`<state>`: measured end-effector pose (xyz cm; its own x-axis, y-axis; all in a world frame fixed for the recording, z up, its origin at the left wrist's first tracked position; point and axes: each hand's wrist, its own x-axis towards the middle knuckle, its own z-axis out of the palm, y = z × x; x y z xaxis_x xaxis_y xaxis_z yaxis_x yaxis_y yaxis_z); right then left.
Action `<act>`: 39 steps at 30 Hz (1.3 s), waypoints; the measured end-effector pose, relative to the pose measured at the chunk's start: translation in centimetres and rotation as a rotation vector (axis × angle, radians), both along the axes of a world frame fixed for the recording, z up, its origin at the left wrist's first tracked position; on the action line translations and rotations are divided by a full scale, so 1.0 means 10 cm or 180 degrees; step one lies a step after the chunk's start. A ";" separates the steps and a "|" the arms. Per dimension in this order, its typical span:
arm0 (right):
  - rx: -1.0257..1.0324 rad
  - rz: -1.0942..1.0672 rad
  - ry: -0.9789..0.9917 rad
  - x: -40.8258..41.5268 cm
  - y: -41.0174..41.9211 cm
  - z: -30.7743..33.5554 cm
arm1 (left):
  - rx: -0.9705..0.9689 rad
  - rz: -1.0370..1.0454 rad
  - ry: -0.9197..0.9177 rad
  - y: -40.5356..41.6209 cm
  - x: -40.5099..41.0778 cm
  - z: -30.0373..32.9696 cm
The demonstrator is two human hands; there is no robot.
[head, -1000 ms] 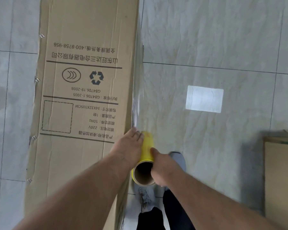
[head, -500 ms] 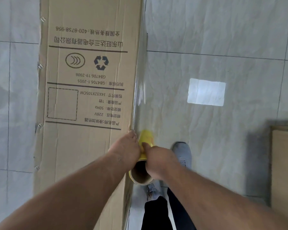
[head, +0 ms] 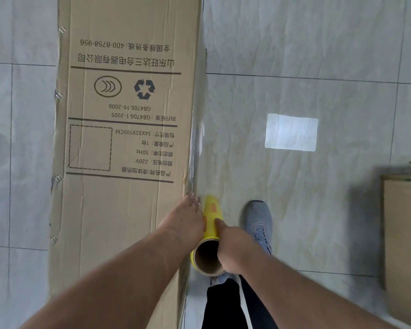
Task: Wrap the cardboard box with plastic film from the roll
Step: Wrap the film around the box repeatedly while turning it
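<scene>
Two hands, our left hand (head: 184, 218) and right hand (head: 231, 249), grip the yellow film roll (head: 210, 219) beside the cardboard box (head: 128, 138); film seemingly clings along its edge.

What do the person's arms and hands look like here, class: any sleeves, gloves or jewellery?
Both forearms are bare, with no sleeves in view. The left hand and right hand wear no gloves, and no rings or watch show. A small dark mark sits near the left wrist.

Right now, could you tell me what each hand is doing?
Left hand: gripping the yellow film roll.
Right hand: gripping the same roll.
</scene>
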<state>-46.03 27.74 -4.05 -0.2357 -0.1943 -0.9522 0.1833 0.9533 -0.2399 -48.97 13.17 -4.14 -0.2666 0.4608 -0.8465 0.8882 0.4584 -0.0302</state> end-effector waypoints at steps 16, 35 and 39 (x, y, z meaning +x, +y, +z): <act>0.0150 -0.1428 0.0121 0.65 -0.12 0.00 | -0.0201 -0.0047 -0.0038 -0.10 0.31 -0.06; 0.0113 0.0397 0.0080 0.57 -0.02 0.05 | -0.0195 0.0285 0.0380 0.02 0.66 -0.10; -0.0082 0.1245 0.0298 0.62 -0.04 0.10 | -0.0245 0.0292 0.0319 0.02 0.89 -0.14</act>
